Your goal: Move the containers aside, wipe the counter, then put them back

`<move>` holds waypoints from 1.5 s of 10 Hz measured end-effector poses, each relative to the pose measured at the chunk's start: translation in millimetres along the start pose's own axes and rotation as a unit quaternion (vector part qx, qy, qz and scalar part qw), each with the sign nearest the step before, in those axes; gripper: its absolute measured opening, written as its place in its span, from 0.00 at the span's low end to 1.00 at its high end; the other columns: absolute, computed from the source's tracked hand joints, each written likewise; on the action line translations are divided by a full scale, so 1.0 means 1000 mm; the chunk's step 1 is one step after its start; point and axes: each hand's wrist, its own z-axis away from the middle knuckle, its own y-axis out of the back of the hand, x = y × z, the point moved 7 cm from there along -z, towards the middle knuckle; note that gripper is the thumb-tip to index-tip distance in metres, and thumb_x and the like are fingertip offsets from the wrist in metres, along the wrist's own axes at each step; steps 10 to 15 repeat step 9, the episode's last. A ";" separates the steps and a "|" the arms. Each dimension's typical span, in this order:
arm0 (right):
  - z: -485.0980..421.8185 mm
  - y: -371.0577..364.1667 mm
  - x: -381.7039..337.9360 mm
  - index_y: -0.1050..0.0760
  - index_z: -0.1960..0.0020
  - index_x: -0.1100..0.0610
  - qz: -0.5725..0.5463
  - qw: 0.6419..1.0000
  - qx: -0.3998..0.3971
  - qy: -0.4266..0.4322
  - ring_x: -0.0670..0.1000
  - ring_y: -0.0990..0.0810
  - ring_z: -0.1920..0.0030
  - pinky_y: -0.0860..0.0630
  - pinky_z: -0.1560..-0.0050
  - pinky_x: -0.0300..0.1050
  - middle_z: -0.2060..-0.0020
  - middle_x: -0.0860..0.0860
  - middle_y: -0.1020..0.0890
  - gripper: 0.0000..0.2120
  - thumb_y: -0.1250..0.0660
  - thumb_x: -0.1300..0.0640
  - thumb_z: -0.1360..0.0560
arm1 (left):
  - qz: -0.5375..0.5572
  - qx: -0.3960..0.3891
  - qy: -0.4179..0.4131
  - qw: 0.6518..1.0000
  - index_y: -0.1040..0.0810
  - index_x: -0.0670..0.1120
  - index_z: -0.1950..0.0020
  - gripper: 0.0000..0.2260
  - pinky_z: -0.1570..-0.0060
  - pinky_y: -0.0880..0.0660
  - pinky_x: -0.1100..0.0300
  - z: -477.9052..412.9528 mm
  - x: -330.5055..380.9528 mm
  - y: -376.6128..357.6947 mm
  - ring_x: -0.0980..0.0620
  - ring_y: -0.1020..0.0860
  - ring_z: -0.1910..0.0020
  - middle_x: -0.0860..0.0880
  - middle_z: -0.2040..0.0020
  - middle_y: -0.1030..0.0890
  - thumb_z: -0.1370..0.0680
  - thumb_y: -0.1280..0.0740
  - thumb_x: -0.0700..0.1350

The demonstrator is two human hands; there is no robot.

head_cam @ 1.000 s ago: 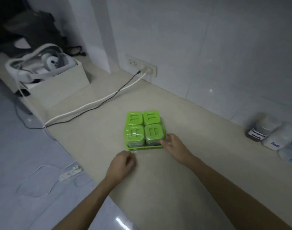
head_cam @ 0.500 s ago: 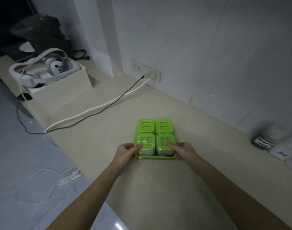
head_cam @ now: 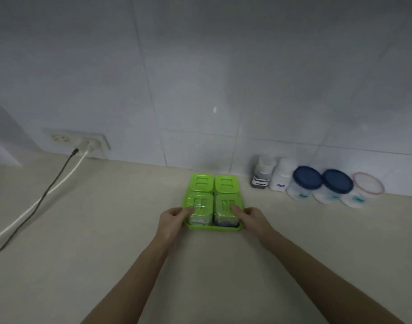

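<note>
While half a second before the green tray [head_cam: 214, 227] sat nearer the tabletop's [head_cam: 106, 230] front edge, it now lay close to the back edge by the wall, left of the jars [head_cam: 308, 185], suggesting it was being returned. Left hand [head_cam: 171, 220] and right hand [head_cam: 254, 219] gripped its front corners, fingers [head_cam: 235, 209] over the lids. Nearly square, it sat parallel to the wall.

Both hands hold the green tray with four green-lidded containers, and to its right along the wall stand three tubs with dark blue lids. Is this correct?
Not quite. The head view shows only two tubs with dark blue lids; the third tub has a clear lid with a red rim. The rest is right: the left hand and right hand hold the green tray with four green-lidded containers.
</note>
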 end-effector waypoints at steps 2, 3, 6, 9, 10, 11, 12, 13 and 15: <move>-0.022 0.023 0.017 0.23 0.56 0.60 -0.010 0.999 0.042 -0.010 0.50 0.21 0.59 0.28 0.62 0.40 0.56 0.56 0.17 0.23 0.34 0.39 0.28 | -0.023 -0.042 -0.002 0.999 0.16 0.43 0.58 0.05 0.50 0.23 0.53 -0.031 -0.001 -0.037 0.49 0.18 0.58 0.43 0.57 0.14 0.26 0.29 0.44; -0.039 0.031 0.014 0.23 0.53 0.60 -0.006 0.998 0.057 -0.017 0.54 0.20 0.52 0.25 0.54 0.46 0.52 0.57 0.18 0.29 0.37 0.32 0.31 | -0.033 -0.056 -0.013 0.998 0.16 0.43 0.56 0.06 0.51 0.23 0.56 -0.046 0.008 -0.052 0.51 0.18 0.58 0.44 0.56 0.14 0.25 0.30 0.44; -0.067 0.041 0.009 0.23 0.47 0.60 -0.006 0.997 0.073 -0.025 0.58 0.22 0.46 0.26 0.41 0.51 0.47 0.60 0.22 0.33 0.39 0.31 0.32 | -0.047 -0.068 -0.017 0.996 0.18 0.40 0.51 0.09 0.58 0.24 0.67 -0.071 0.016 -0.069 0.55 0.18 0.58 0.46 0.56 0.15 0.24 0.31 0.46; -0.050 0.052 0.004 0.28 0.63 0.54 0.039 0.994 0.092 -0.043 0.54 0.23 0.54 0.30 0.54 0.46 0.57 0.55 0.22 0.24 0.39 0.32 0.30 | -0.158 0.006 -0.042 0.987 0.17 0.43 0.60 0.17 0.59 0.25 0.60 -0.061 0.021 -0.056 0.55 0.22 0.64 0.51 0.63 0.18 0.27 0.31 0.57; -0.050 0.052 0.004 0.28 0.63 0.54 0.039 0.994 0.092 -0.043 0.54 0.23 0.54 0.30 0.54 0.46 0.57 0.55 0.22 0.24 0.39 0.32 0.30 | -0.158 0.006 -0.042 0.987 0.17 0.43 0.60 0.17 0.59 0.25 0.60 -0.061 0.021 -0.056 0.55 0.22 0.64 0.51 0.63 0.18 0.27 0.31 0.57; -0.050 0.052 0.004 0.28 0.63 0.54 0.039 0.994 0.092 -0.043 0.54 0.23 0.54 0.30 0.54 0.46 0.57 0.55 0.22 0.24 0.39 0.32 0.30 | -0.158 0.006 -0.042 0.987 0.17 0.43 0.60 0.17 0.59 0.25 0.60 -0.061 0.021 -0.056 0.55 0.22 0.64 0.51 0.63 0.18 0.27 0.31 0.57; -0.050 0.052 0.004 0.28 0.63 0.54 0.039 0.994 0.092 -0.043 0.54 0.23 0.54 0.30 0.54 0.46 0.57 0.55 0.22 0.24 0.39 0.32 0.30 | -0.158 0.006 -0.042 0.987 0.17 0.43 0.60 0.17 0.59 0.25 0.60 -0.061 0.021 -0.056 0.55 0.22 0.64 0.51 0.63 0.18 0.27 0.31 0.57; -0.050 0.052 0.004 0.28 0.63 0.54 0.039 0.994 0.092 -0.043 0.54 0.23 0.54 0.30 0.54 0.46 0.57 0.55 0.22 0.24 0.39 0.32 0.30 | -0.158 0.006 -0.042 0.987 0.17 0.43 0.60 0.17 0.59 0.25 0.60 -0.061 0.021 -0.056 0.55 0.22 0.64 0.51 0.63 0.18 0.27 0.31 0.57; -0.050 0.052 0.004 0.28 0.63 0.54 0.039 0.994 0.092 -0.043 0.54 0.23 0.54 0.30 0.54 0.46 0.57 0.55 0.22 0.24 0.39 0.32 0.30 | -0.158 0.006 -0.042 0.987 0.17 0.43 0.60 0.17 0.59 0.25 0.60 -0.061 0.021 -0.056 0.55 0.22 0.64 0.51 0.63 0.18 0.27 0.31 0.57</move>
